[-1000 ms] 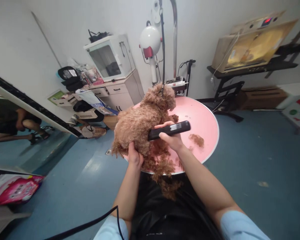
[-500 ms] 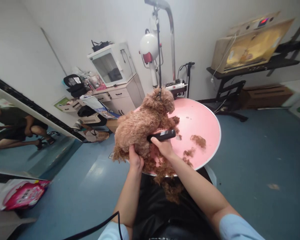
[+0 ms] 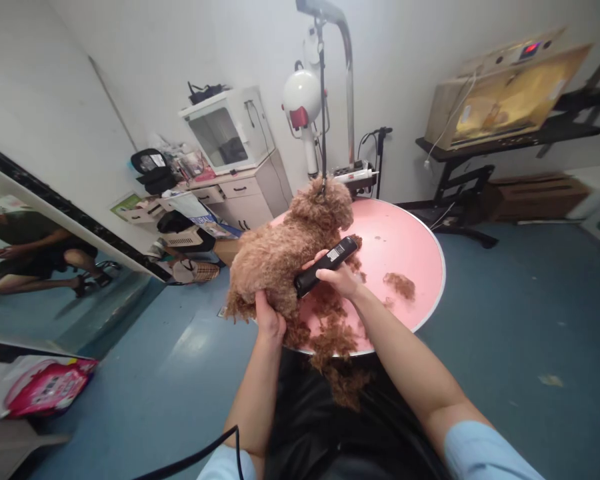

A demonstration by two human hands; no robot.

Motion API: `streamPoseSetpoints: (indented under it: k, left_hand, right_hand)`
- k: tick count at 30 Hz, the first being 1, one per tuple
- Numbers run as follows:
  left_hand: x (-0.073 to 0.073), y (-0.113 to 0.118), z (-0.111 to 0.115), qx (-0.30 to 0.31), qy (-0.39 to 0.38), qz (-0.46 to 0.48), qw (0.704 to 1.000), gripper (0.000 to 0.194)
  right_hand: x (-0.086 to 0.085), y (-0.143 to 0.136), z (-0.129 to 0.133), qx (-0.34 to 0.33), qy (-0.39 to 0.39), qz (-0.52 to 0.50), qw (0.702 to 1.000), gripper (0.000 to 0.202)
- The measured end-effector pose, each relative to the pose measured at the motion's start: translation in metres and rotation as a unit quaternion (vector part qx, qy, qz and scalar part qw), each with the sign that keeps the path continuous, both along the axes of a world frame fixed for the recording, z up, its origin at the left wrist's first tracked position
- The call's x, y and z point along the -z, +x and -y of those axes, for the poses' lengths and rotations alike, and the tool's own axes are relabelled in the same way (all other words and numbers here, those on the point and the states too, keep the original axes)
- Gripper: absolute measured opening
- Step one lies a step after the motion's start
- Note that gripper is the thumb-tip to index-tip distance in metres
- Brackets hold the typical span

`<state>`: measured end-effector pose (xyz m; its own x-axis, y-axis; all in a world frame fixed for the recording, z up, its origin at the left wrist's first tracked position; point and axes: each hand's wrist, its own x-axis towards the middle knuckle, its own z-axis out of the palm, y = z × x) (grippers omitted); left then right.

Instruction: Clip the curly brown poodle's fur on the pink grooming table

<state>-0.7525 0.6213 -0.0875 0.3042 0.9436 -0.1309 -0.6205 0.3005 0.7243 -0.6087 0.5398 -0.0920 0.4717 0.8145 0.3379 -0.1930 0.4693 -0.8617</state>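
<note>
A curly brown dog [image 3: 285,247] stands on a round pink grooming table [image 3: 405,233], its head turned away to the right. A black lead [image 3: 323,120] runs from its neck up to a metal arm. My left hand [image 3: 270,320] grips the dog's hind leg, thumb on top and fingers partly hidden in the fur. My right hand [image 3: 339,275] is closed around black hair clippers [image 3: 329,265], whose head end touches or nearly touches the dog's flank. Cut fur [image 3: 333,337] lies in a heap beneath the clippers and hangs over the table's near rim.
Behind the table rises the metal grooming post [image 3: 349,93], with a white dryer [image 3: 301,97] beside it. A white cabinet [image 3: 217,130] stands at back left, a lit wooden box [image 3: 505,93] at right. A seated person [image 3: 35,243] shows in the left mirror.
My right hand has moved slightly right and rolled, so the clippers now slant with their labelled face showing. My left hand keeps its hold. The view has shifted slightly.
</note>
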Motion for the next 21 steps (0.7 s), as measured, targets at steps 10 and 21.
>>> streamPoseSetpoints:
  k: [10, 21]
  left_hand:
    - [0.005, -0.001, -0.003, -0.009, 0.017, 0.004, 1.0, 0.042]
    - [0.004, 0.0, -0.003, -0.009, 0.022, 0.007, 1.0, 0.046]
  right_hand:
    - [0.004, 0.0, 0.001, 0.034, -0.02, 0.037, 0.999, 0.033]
    - [0.012, -0.003, -0.004, 0.074, 0.016, -0.091, 0.993, 0.031]
